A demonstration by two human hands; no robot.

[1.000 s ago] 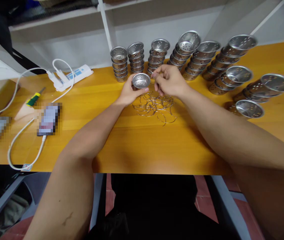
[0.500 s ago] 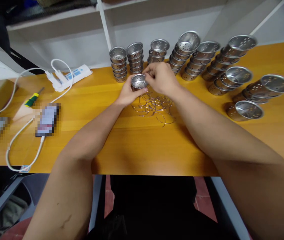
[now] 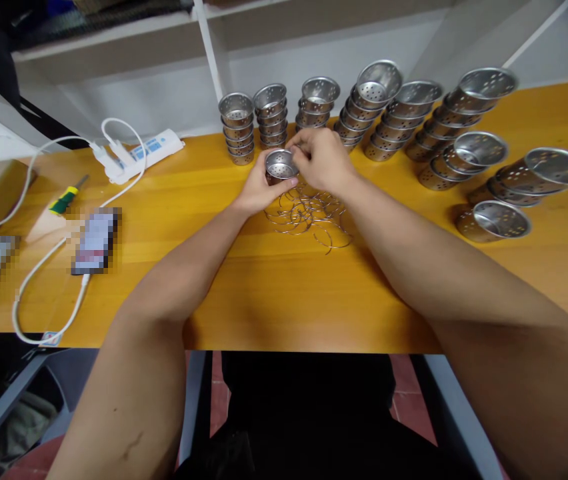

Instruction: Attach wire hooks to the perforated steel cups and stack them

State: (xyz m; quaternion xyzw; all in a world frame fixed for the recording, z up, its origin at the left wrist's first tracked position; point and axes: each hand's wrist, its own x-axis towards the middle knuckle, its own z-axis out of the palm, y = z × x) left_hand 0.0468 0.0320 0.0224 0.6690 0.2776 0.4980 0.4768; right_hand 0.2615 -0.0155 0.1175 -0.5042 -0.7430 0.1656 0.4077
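A small silver cup of perforated metal (image 3: 282,164) is held in the left grip (image 3: 255,188), its mouth uppermost; the thumb lies along the cup's near side. The right grip (image 3: 325,159) is at the right-hand part of the rim, fingers curled and drawn narrow; whether they hold anything or touch the rim cannot be told. Just nearer the person than both grips, a loose tangle of thin, curved metal wires (image 3: 309,212) lies on the yellow-brown wooden desk (image 3: 289,300). Beyond the grips stands a row of nested stacks of silver perforated cups (image 3: 237,128). Well to the right of the right grip is a single silver perforated cup (image 3: 487,225). Well to the left of the left grip are a white power strip (image 3: 157,151), a screwdriver with a green-and-yellow handle (image 3: 64,201) and a dark, rectangular phone (image 3: 95,241), its screen pixelated.
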